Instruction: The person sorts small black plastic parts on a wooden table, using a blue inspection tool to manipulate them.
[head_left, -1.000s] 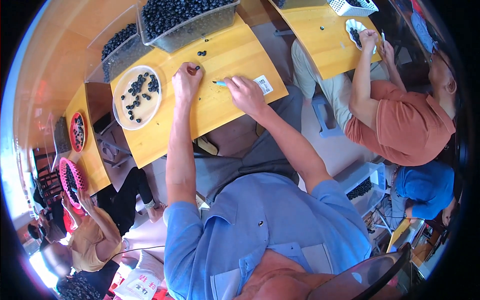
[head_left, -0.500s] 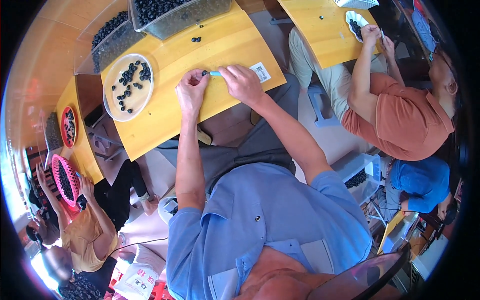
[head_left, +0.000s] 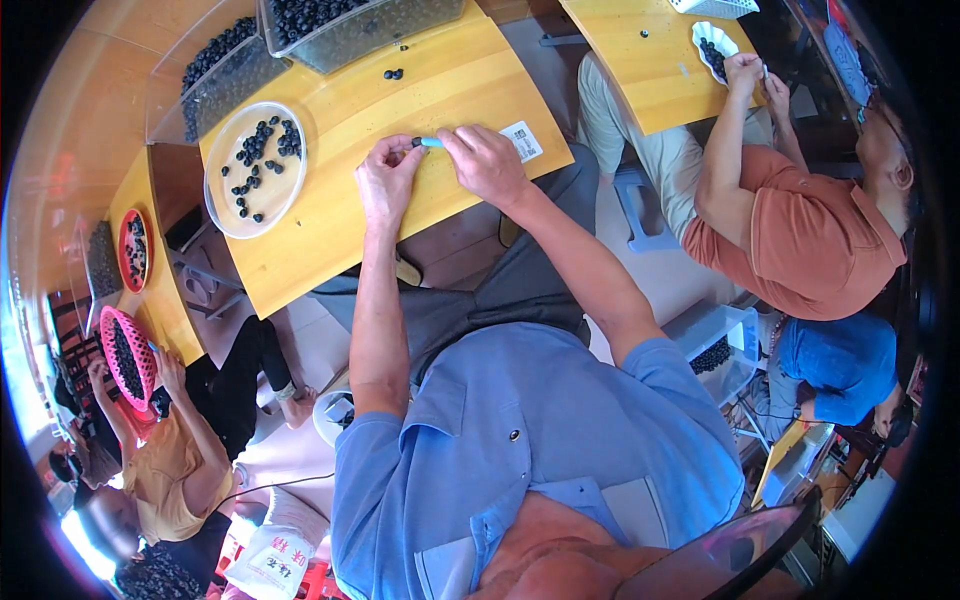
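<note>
Over the yellow wooden table (head_left: 460,90), my left hand (head_left: 386,185) pinches a small dark round piece (head_left: 416,143) between thumb and fingertips. From the other side, my right hand (head_left: 486,165) grips a slim tool with a light blue handle (head_left: 431,142). The tool's tip meets the dark piece; its exact shape is too small to make out. To the left of my hands lies a round clear tray (head_left: 218,210) with several dark pieces like it. Two more loose dark pieces (head_left: 393,74) sit beyond my hands.
Clear plastic bins (head_left: 345,45) full of dark pieces stand at the table's far left. A white printed card (head_left: 522,141) lies beside my right hand. One person (head_left: 810,230) works at a table on the right, another (head_left: 180,470) at the left with a pink basket (head_left: 108,340).
My hands stay at nearly the same spot, the tool still against the dark piece. At the left, the other person's hand beside the pink basket has moved lower.
</note>
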